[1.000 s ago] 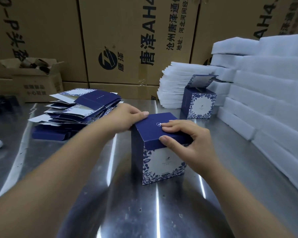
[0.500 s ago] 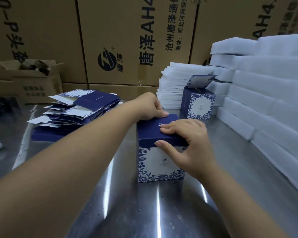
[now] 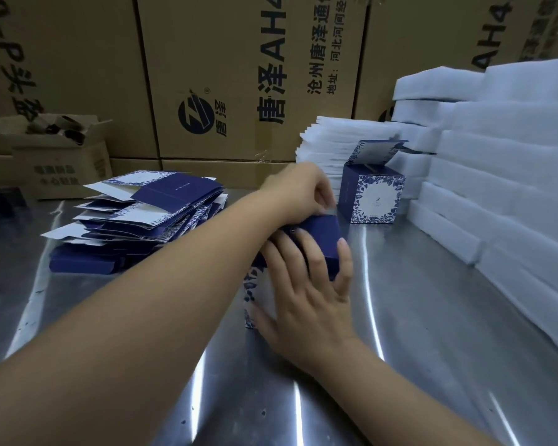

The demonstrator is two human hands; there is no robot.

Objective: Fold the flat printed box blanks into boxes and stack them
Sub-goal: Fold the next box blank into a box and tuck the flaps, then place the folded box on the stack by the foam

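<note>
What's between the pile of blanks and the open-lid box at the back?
Head view: the left hand crosses that gap, at the far edge of the box being folded. Otherwise only bare table lies between the pile of blanks and the open-lid box.

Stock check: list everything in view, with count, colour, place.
Floral cardboard box being folded: one, navy-white, table centre.
Finished floral box, lid flap up: one, navy-white, by white stacks.
Flat printed box blanks: one pile, navy-white, left.
Foam slabs: many, white, right.
Sheet stack: one, white, behind finished box.
Large corrugated cartons: several, brown, back.
Small open carton: one, brown, far left.
Steel table: one, silver, under everything.
Left hand: grips folded box's far edge.
Right hand: presses its top.
</note>
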